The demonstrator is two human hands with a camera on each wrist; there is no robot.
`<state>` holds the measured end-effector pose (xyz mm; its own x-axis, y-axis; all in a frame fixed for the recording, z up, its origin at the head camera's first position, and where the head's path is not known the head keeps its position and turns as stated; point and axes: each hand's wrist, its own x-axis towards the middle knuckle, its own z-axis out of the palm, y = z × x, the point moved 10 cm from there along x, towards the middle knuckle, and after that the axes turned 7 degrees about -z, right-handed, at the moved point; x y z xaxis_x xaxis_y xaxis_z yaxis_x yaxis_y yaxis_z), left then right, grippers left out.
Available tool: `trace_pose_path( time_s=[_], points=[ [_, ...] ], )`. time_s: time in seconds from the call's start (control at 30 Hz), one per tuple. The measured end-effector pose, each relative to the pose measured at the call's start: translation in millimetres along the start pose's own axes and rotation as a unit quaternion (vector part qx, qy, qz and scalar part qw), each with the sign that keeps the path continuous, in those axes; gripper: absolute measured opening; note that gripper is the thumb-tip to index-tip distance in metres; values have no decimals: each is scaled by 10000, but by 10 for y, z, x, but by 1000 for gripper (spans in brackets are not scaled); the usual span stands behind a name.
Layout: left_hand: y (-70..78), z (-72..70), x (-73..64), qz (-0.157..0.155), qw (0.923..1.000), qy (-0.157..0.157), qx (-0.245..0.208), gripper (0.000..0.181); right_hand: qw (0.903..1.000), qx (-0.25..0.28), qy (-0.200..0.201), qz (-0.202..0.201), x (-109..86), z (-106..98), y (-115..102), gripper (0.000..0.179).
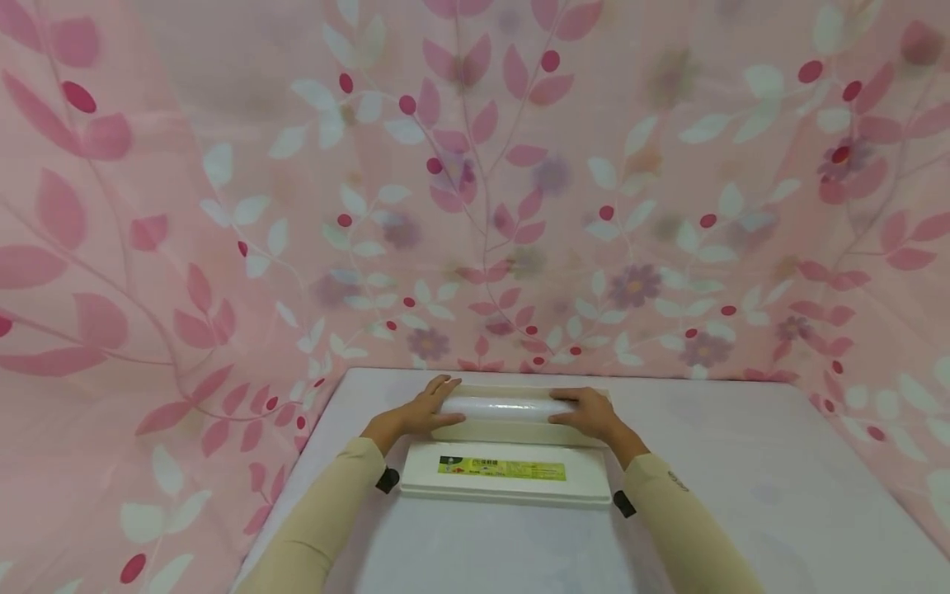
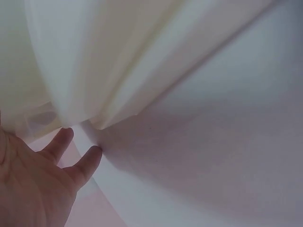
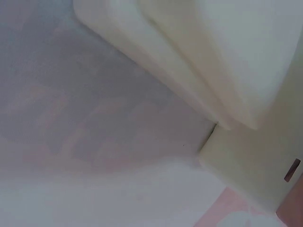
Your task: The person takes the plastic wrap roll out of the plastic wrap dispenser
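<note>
A white, shiny roll of plastic wrap point(image 1: 512, 409) lies lengthwise in the cream-white base of a wrap dispenser box point(image 1: 512, 432). My left hand point(image 1: 420, 414) holds the roll's left end, thumb on the near side and fingers over the far side. My right hand point(image 1: 590, 412) holds the right end the same way. Nearer to me is the dispenser's white lid point(image 1: 505, 487), with a green and yellow label. In the left wrist view, two spread fingers point(image 2: 86, 166) show beside the box; the roll is hidden there. Little of the right hand shows in its wrist view.
The dispenser stands on a white-covered table point(image 1: 742, 495), near its far edge. Pink floral curtains point(image 1: 475, 206) hang behind the table and along both sides. A black wrist strap piece point(image 1: 387, 480) sticks out beside the lid's left end, another point(image 1: 624, 503) beside its right.
</note>
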<state>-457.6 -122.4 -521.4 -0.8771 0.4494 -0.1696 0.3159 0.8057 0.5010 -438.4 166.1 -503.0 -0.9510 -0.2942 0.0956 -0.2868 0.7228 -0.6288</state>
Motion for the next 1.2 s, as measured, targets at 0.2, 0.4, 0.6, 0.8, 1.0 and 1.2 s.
trace_pose_path(
  time_s=[0.2, 0.4, 0.6, 0.8, 1.0, 1.2],
  points=[
    [-15, 18, 21, -31, 10000, 21, -56, 89, 9998, -50, -127, 155, 19, 7, 39, 62],
    [-35, 29, 14, 28, 10000, 57, -28, 87, 9994, -147, -179, 271, 40, 36, 37, 61],
    [-33, 37, 19, 22, 9999, 79, -67, 87, 9976, -420, -204, 519, 40, 45, 79, 60],
    [-11, 25, 1, 113, 9998, 122, -97, 86, 9955, -662, -200, 646, 50, 81, 91, 58],
    [-68, 8, 5, 23, 9999, 116, -114, 85, 9952, -717, -216, 629, 63, 97, 22, 56],
    [-23, 38, 50, 197, 9995, 44, -242, 86, 9932, -933, -264, 648, 68, 40, 6, 54]
  ],
)
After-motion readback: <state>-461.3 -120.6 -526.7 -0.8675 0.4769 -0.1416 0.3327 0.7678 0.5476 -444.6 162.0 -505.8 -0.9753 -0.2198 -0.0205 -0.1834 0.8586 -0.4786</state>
